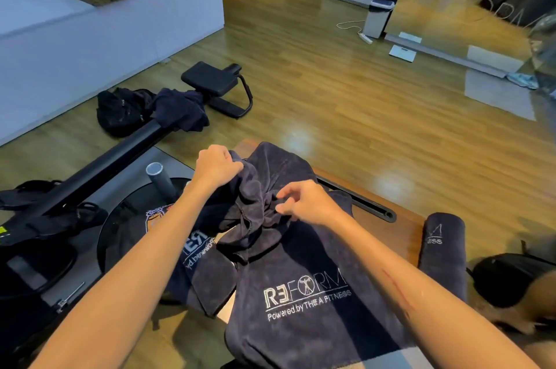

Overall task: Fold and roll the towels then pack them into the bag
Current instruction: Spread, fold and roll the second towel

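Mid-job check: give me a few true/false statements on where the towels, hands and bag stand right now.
1. The left hand is closed on the crumpled towel. True.
2. A rolled towel lies to the right of the work surface. True.
3. The right hand is inside the bag. False: it is at the crumpled towel, fingers loosely open.
4. The logo towel is rolled up. False: it lies spread out, print showing.
5. Another dark towel is draped over the black machine. True.

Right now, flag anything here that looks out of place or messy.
One dark navy towel lies crumpled over the black exercise machine's rail on the floor, away from the work area. The navy towel being handled is bunched, unlike the neatly rolled navy towel at right.
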